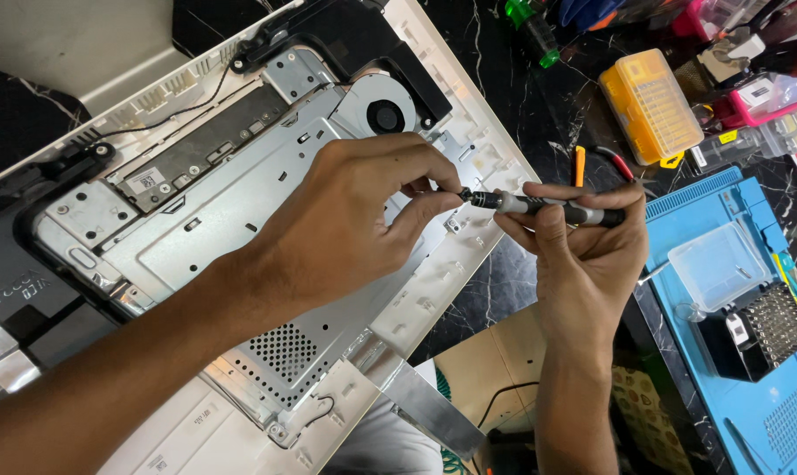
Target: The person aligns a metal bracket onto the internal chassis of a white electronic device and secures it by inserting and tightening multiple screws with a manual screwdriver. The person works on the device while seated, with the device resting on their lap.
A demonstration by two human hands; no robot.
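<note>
the person's right hand point(583, 255) is closed around a slim grey and black screwdriver point(552, 208), holding it level, with its tip pointing to the person's left. the left hand point(354, 215) comes across from the other side, and its thumb and forefinger pinch together right at the tip of the screwdriver, on something too small to make out. both hands hover above the right-hand edge of an opened white computer point(433, 281) lying face down on the dark marbled tabletop point(504, 88). inside the computer there is a big silver metal plate point(231, 211) with screw holes and a perforated patch, and a round grey fan point(382, 110) sits just above the left hand. to the right of the hands lies a blue work mat point(750, 405) carrying a clear plastic tray point(719, 264) and a black block of bits point(772, 325). further back, near the top edge, a yellow plastic case point(651, 105) sits on the tabletop, and a small orange tool point(580, 165) lies between it and the computer.
</note>
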